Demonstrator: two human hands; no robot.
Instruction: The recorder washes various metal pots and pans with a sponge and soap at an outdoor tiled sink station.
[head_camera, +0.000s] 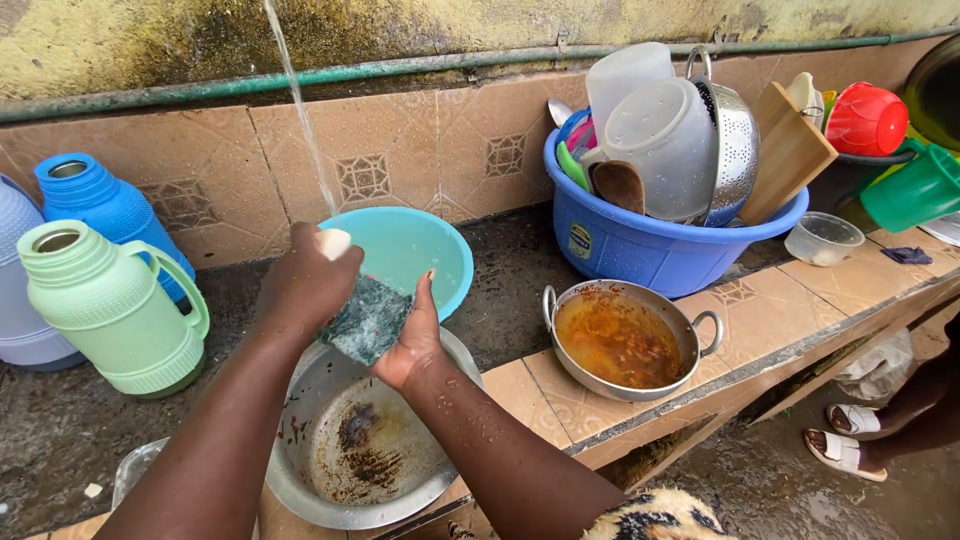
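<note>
A green scouring pad (368, 318) is held flat on the open right hand (412, 340), fingers apart beneath it. A pale bar of soap (334, 243) is clamped in the closed fingers of the left hand (305, 285) and pressed on the pad's upper end. Both are held over a scorched metal pot (360, 455) at the worktop's (800, 290) front edge. A turquoise bowl (415, 250) lies just behind, a thin water stream (300, 110) falling beside it. A greasy pan (620, 340) sits to the right.

1. Soft, even daylight lights the whole scene; nothing is dim.
2. Shadows are faint and diffuse, lying just under the blue basin (660, 245) and the pots.
3. Mild glare shows on the metal colander (735, 150).
4. Focus is sharp; straight lines bow slightly toward the edges.
</note>
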